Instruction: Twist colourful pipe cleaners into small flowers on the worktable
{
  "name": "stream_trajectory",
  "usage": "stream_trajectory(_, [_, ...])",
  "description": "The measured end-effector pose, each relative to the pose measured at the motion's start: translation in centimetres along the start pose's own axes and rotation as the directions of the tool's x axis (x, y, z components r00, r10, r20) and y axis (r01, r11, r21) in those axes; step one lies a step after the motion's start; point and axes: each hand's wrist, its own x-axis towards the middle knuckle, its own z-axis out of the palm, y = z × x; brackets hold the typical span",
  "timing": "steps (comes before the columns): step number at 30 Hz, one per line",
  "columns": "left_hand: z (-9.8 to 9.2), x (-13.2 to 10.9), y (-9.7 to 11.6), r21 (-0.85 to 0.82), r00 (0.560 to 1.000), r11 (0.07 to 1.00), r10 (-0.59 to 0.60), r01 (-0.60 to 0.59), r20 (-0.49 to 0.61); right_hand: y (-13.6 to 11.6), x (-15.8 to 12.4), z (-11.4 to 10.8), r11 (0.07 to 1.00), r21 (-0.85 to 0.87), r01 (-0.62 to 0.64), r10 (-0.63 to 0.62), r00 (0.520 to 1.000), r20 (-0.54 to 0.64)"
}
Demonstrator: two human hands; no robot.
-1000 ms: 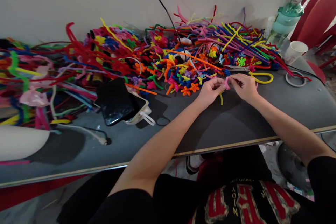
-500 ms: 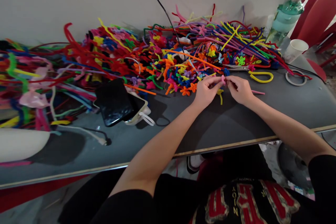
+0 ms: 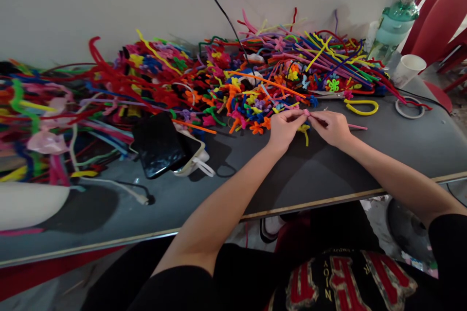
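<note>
Over the dark grey tabletop (image 3: 328,175), just near of the heap of many-coloured fuzzy pipe cleaners (image 3: 233,77), the left hand (image 3: 286,129) and right hand (image 3: 332,127) meet fingertip to fingertip, each grip pinching the thin pink fuzzy pipe cleaner (image 3: 307,112), its tail trailing right.
</note>
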Motion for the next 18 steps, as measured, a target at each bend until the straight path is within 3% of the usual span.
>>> stream_trajectory(5, [0.0, 0.1, 0.3, 0.038, 0.998, 0.998, -0.044, 0.042, 0.051, 0.1, 0.3, -0.1, 0.994, 0.057, -0.091, 0.093, 0.995, -0.036])
stream_trajectory(7, [-0.1, 0.1, 0.5, 0.107, 0.998, 0.994, 0.02, -0.026, 0.058, 0.1, 0.5, -0.3, 0.982, 0.139, -0.125, 0.132, 0.99, -0.04])
stream_trajectory(9, [-0.5, 0.2, 0.9, 0.225, 0.984, 0.959, 0.157, -0.172, 0.082, 0.2, 0.7, -0.5, 0.952, 0.261, -0.162, 0.17, 0.985, -0.009])
stream_trajectory(11, [-1.2, 0.4, 1.3, 0.373, 0.929, 0.852, 0.32, -0.368, 0.187, 0.6, 1.0, -0.8, 0.911, 0.36, -0.2, 0.185, 0.98, 0.076])
stream_trajectory(13, [-1.9, 0.7, 1.7, 0.464, 0.84, 0.703, 0.416, -0.54, 0.348, 1.1, 1.2, -1.0, 0.873, 0.425, -0.239, 0.172, 0.966, 0.191])
stream_trajectory(15, [-2.5, 1.0, 2.0, 0.493, 0.765, 0.588, 0.44, -0.641, 0.47, 1.7, 1.4, -1.2, 0.846, 0.458, -0.273, 0.151, 0.946, 0.286])
stream_trajectory(18, [-2.7, 1.2, 2.3, 0.517, 0.711, 0.49, 0.43, -0.702, 0.556, 2.1, 1.5, -1.5, 0.839, 0.46, -0.291, 0.131, 0.928, 0.349])
